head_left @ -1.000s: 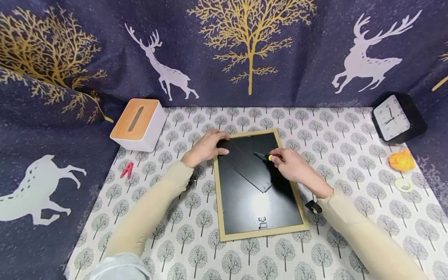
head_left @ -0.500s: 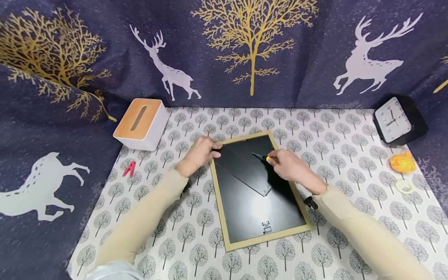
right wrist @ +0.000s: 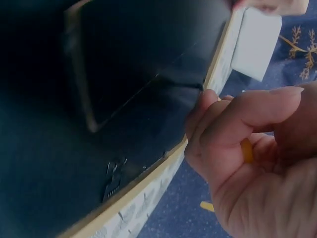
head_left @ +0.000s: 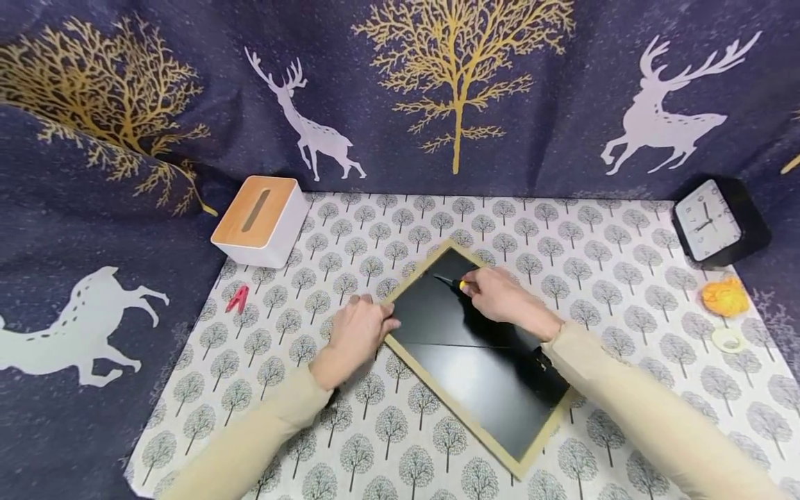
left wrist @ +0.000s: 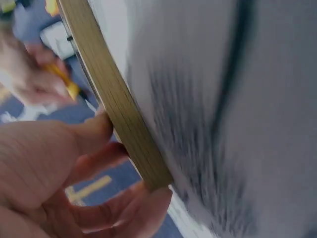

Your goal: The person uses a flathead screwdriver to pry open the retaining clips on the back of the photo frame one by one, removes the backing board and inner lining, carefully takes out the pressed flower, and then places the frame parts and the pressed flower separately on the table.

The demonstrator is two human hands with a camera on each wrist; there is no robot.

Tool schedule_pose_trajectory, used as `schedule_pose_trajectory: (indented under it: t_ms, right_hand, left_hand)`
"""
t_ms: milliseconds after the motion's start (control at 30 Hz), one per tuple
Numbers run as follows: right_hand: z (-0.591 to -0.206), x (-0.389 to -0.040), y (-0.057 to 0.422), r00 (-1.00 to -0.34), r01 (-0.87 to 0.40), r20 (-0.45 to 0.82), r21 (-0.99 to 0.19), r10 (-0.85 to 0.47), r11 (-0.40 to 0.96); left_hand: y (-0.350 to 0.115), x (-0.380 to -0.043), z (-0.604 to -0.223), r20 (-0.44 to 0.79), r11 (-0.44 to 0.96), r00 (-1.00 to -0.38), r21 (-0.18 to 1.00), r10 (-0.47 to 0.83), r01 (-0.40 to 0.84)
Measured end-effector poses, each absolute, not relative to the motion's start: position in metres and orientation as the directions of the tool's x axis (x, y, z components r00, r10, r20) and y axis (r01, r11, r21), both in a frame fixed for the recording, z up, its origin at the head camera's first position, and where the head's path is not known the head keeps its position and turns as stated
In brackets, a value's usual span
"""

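Note:
A picture frame [head_left: 453, 410] with a light wooden rim lies back side up on the cloth, turned at a slant. Its black back panel [head_left: 431, 316] has a folded stand flap, whose edge crosses the middle. My left hand [head_left: 359, 333] grips the rim at the left corner; in the left wrist view the thumb and fingers pinch the wooden bar [left wrist: 119, 99]. Over the upper part of the panel, my right hand [head_left: 503, 298] holds a small yellow and black screwdriver [head_left: 445, 280], its tip pointing at the far left rim. Whether the tip touches is unclear.
A tissue box [head_left: 262, 222] with a wooden lid stands at the back left, near a red clip [head_left: 237, 298]. To the right are a black clock [head_left: 719, 222], an orange crumpled ball [head_left: 725, 297] and a pale tape ring [head_left: 728, 340]. A dark curtain hangs behind.
The picture frame has turned counterclockwise, its near end swinging right. My left hand has moved down and toward me with its edge. The right hand has shifted left with the screwdriver.

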State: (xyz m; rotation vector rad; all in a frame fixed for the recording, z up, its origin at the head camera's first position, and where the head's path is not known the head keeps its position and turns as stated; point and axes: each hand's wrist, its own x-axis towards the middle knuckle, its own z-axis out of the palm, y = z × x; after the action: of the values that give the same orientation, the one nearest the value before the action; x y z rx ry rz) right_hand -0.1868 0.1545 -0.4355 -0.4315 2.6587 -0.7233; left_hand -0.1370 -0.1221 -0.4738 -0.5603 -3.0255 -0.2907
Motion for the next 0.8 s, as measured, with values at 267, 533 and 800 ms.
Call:
schedule_pose_trajectory:
  t_ms: [267, 533, 800]
  right_hand:
    - [-0.437, -0.175, 0.156, -0.855, -0.169, -0.325, -0.562, -0.404, 0.81]
    - [-0.44, -0.167, 0.152, -0.845, -0.205, -0.31, -0.565, -0.436, 0.799]
    - [-0.447, -0.165, 0.142, -0.834, -0.235, -0.297, -0.572, -0.465, 0.786]
  left_hand:
    - [-0.109, -0.091, -0.47, 0.197, 0.913, -0.894, -0.013, 0.402, 0.408]
    - [-0.103, -0.067, -0.47, 0.209, 0.902, -0.88, -0.028, 0.426, 0.431]
    - [-0.113, -0.082, -0.475, -0.036, 0.883, -0.938, 0.35, 0.345, 0.311]
